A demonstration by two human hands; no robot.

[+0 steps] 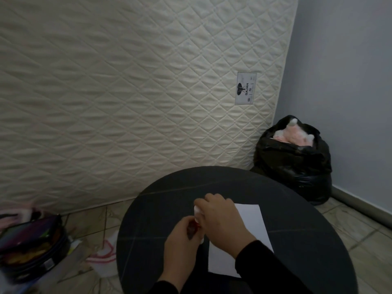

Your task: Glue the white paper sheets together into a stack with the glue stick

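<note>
A white paper sheet [250, 228] lies flat on the round black table [161, 204], partly hidden under my right forearm. Both hands meet just left of the sheet. My left hand [182, 240] is closed around the lower end of a glue stick [196, 224], where a bit of red shows. My right hand [220, 219] grips the stick's upper end, with a white part showing between the fingers. Most of the stick is hidden by my fingers. I cannot tell whether there is more than one sheet.
A quilted cream mattress [127, 92] leans upright behind the table. A black rubbish bag [294, 164] sits in the corner at the right. On the tiled floor at the left are a dark open bag [31, 247] and a white-and-red plastic bag [104, 255].
</note>
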